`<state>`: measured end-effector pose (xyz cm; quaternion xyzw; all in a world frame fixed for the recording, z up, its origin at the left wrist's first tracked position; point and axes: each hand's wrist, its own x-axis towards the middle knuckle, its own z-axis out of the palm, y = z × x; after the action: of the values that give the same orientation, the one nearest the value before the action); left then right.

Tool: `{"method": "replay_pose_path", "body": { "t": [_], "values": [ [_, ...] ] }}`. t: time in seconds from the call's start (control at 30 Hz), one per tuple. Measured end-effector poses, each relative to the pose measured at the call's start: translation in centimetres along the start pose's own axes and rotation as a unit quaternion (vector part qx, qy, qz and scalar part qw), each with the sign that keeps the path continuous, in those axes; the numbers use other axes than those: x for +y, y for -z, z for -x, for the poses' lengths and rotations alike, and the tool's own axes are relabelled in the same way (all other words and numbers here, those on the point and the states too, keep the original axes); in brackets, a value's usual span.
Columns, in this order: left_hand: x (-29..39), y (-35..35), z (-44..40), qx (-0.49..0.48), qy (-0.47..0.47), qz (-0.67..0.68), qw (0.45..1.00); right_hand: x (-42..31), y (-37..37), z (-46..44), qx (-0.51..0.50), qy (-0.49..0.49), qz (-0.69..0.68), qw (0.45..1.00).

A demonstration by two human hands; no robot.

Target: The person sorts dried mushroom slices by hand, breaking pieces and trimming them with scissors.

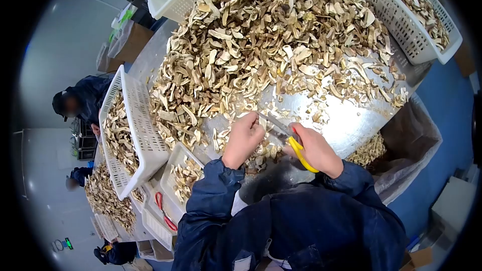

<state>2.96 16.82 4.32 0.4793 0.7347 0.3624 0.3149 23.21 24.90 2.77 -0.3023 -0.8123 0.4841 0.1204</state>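
My right hand (pixel 317 149) grips a pair of scissors (pixel 302 157) with yellow handles. Their metal blades point up and left, reaching the fingertips of my left hand (pixel 245 138). That hand is closed in a pinch, and whatever sits between its fingers is too small or hidden to make out. Beyond both hands, a large heap of dried sliced mushrooms (pixel 261 40) covers much of the metal table (pixel 346 129). Smaller pieces and crumbs lie beneath and around my hands.
White perforated crates (pixel 145 125) of slices stand at left, with another crate (pixel 427 40) at upper right. A small tray (pixel 175 158) and red-handled scissors (pixel 163 211) lie left. A lined box (pixel 414 145) with slices stands right. Other people (pixel 88 98) are at far left.
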Motion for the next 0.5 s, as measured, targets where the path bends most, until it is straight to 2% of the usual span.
{"method": "replay_pose_path", "body": {
  "t": [0.03, 0.13, 0.23, 0.3, 0.33, 0.4, 0.43, 0.47, 0.5],
  "values": [
    [-0.2, 0.1, 0.0, -0.007, -0.012, -0.045, 0.999, 0.1, -0.3, 0.2, -0.011, -0.013, -0.008, 1.0],
    [0.3, 0.4, 0.2, -0.019, -0.019, -0.048, 0.998, 0.4, -1.2, 0.7, -0.029, -0.038, -0.037, 0.998],
    [-0.6, 1.5, -0.4, -0.126, 0.112, 0.129, 0.977, 1.6, -2.4, 0.4, -0.008, -0.03, -0.096, 0.995],
    [-2.3, 1.9, -1.2, -0.096, 0.15, 0.318, 0.931, 3.4, -3.5, 0.0, 0.016, -0.021, -0.166, 0.986],
    [-2.9, 2.2, -1.7, -0.08, 0.166, 0.407, 0.894, 4.2, -4.3, -0.3, 0.05, -0.032, -0.253, 0.966],
    [-3.6, 2.9, -2.8, -0.065, 0.155, 0.509, 0.844, 5.5, -5.1, -1.0, 0.117, -0.052, -0.419, 0.899],
    [-4.9, 3.2, -3.6, -0.056, 0.15, 0.557, 0.815, 6.0, -4.6, -1.1, 0.089, -0.032, -0.49, 0.867],
    [-6.3, 3.5, -4.6, -0.047, 0.146, 0.603, 0.783, 6.0, -4.6, -1.2, 0.118, -0.013, -0.487, 0.865],
    [-8.1, 3.9, -5.7, -0.061, 0.129, 0.554, 0.82, 5.8, -4.6, -1.2, 0.145, 0.006, -0.484, 0.863]
  ]
}}
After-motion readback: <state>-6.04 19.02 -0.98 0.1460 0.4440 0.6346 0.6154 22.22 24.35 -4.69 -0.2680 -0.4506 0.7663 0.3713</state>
